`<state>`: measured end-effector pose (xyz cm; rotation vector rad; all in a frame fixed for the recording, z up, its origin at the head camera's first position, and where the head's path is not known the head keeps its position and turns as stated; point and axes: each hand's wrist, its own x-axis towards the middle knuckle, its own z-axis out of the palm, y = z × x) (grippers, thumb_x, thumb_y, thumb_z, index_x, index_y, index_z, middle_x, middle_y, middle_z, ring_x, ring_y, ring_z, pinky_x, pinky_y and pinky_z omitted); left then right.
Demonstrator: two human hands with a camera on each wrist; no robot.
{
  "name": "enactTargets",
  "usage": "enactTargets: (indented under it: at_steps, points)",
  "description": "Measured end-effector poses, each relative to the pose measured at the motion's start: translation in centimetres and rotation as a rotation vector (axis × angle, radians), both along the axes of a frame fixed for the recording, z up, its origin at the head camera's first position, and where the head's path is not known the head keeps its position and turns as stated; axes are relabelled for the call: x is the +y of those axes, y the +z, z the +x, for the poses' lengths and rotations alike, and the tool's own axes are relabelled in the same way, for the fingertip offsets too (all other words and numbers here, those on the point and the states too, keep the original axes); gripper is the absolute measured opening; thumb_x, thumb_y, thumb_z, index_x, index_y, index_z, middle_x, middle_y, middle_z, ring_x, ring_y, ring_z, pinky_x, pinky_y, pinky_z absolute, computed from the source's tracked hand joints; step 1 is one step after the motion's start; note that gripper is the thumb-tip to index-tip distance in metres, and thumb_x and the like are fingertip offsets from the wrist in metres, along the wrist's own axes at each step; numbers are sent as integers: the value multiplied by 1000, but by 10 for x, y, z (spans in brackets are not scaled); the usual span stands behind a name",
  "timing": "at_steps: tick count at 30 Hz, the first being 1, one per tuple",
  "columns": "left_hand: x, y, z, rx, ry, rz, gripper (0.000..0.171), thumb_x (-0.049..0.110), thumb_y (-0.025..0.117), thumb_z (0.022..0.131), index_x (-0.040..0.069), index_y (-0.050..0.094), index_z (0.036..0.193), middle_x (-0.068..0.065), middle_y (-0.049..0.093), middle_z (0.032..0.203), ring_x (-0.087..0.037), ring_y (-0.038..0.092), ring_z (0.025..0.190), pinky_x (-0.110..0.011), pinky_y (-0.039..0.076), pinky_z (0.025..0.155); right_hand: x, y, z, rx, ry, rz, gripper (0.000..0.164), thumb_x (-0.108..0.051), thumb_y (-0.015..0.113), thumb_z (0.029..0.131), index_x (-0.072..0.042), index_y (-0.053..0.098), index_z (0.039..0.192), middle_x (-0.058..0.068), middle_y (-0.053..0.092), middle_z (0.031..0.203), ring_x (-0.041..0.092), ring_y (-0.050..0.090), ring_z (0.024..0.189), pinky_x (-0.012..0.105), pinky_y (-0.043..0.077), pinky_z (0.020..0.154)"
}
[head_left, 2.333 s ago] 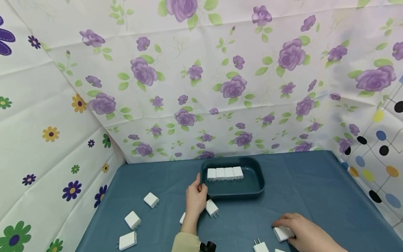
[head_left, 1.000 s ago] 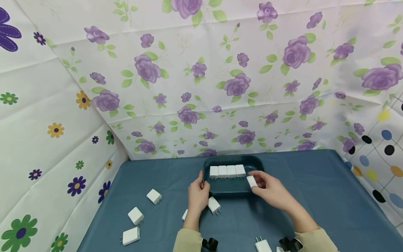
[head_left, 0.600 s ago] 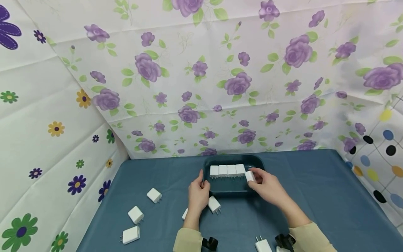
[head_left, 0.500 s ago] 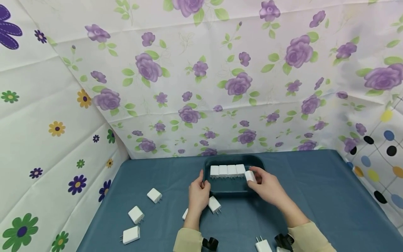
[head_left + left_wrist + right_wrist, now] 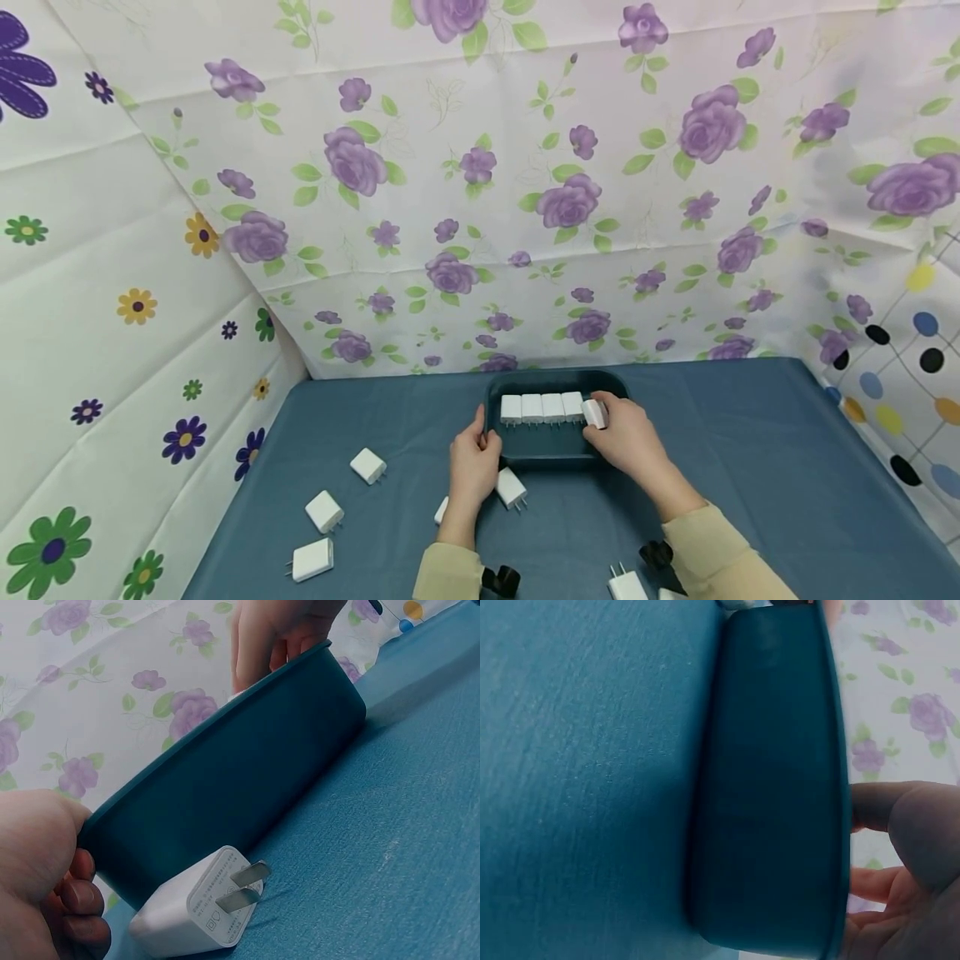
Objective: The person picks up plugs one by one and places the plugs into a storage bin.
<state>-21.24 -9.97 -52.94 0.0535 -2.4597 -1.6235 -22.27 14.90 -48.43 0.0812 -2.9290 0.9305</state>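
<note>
A dark teal tray (image 5: 555, 462) stands at the back of the table, a row of several white plug chargers (image 5: 532, 408) inside along its far side. At the tray's left end, my left hand (image 5: 474, 467) grips the wall, its lower fingers curled in the left wrist view. My right hand (image 5: 628, 433) reaches over the tray's right part and pinches another white charger (image 5: 594, 414) at the row's right end. In the right wrist view the tray wall hides that charger. One charger (image 5: 191, 907) lies just outside the tray beside my left hand, metal prongs outward.
On the table's left lie three loose chargers, the nearest charger (image 5: 312, 560) with prongs pointing left. Another charger (image 5: 441, 510) is partly behind my left wrist. At the front edge, a charger (image 5: 627, 585) points its prongs away. A flowered cloth (image 5: 450, 208) hangs behind the table.
My right hand has picked up a charger from the front right, carried it to the tray and moved it left against the row. My left hand has stayed at the tray's left end.
</note>
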Motion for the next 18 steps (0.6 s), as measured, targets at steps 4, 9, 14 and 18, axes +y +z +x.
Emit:
enactTargets:
  at_steps: [4,9,14,18]
  points:
    - [0,-1,0,4,-1,-1,52,9,53,98,14,45,148,7,34,47,-6,28,37,-24,25,42,-6,-5,-5,18,-16,89,59,-14,65,88,-2,49,143,29,57,122,32,60,80,44,52,60]
    - [0,-2,-1,6,-4,-2,52,9,53,98,10,44,149,7,34,47,-7,28,38,-24,25,42,-13,-10,-12,85,-43,194,50,-8,62,91,3,51,138,30,60,114,40,62,87,53,55,71]
    - [0,-2,-2,6,1,-18,51,11,52,98,11,44,149,6,33,48,-9,28,40,-25,25,43,-16,-12,-21,92,-61,272,41,-7,63,92,10,54,129,27,65,94,32,62,63,47,56,58]
    - [0,-3,-1,-3,0,-18,51,11,52,99,11,43,150,5,34,48,-11,29,40,-25,25,43,-18,-14,-25,30,-61,297,34,-9,64,94,10,59,122,24,66,88,28,61,56,44,56,52]
